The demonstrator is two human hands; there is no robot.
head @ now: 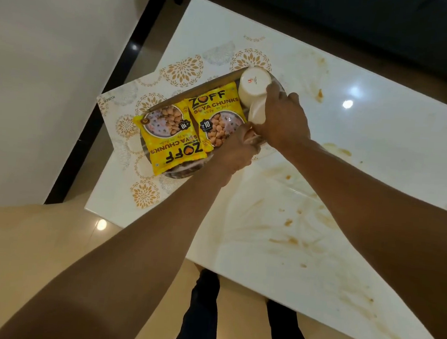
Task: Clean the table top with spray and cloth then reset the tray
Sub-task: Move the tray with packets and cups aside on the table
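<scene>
- White wall (44, 72) fills far left; black strip (122, 79) runs btwn it & the table.
- Patterned mat (144, 192) w/ gold flower prints lies on the table's left end, under the tray.
- Tray (181, 175), round & shiny, sits on the mat; only bits of its rim show around the packets.
- Left packet (165, 142): yellow "ZOFF Soya Chunks", lies flat in the tray, print upside down to the camera.
- Right packet (216, 114): same yellow kind, just beside the 1st & overlapping its edge, print facing the other way.
- Left hand (236, 151) reaches over the tray's right side, fingers curled at a small pale thing next to the right hand; can't tell what it grips.
- Far cup (254, 87), white, stands upside down at the tray's far right, base up w/ a small red mark.
- Near cup (258, 111), white, touching the far one, partly hidden.
- Right hand (283, 117) wraps around the near cup from the right, thumb against the far cup.
- Table (351, 180): glossy white top, w/ brown smears & drips across middle & right; ceiling lights reflect in it.
- Tan floor (20, 259) & dark trouser legs (201, 316) show below the table edge.
</scene>
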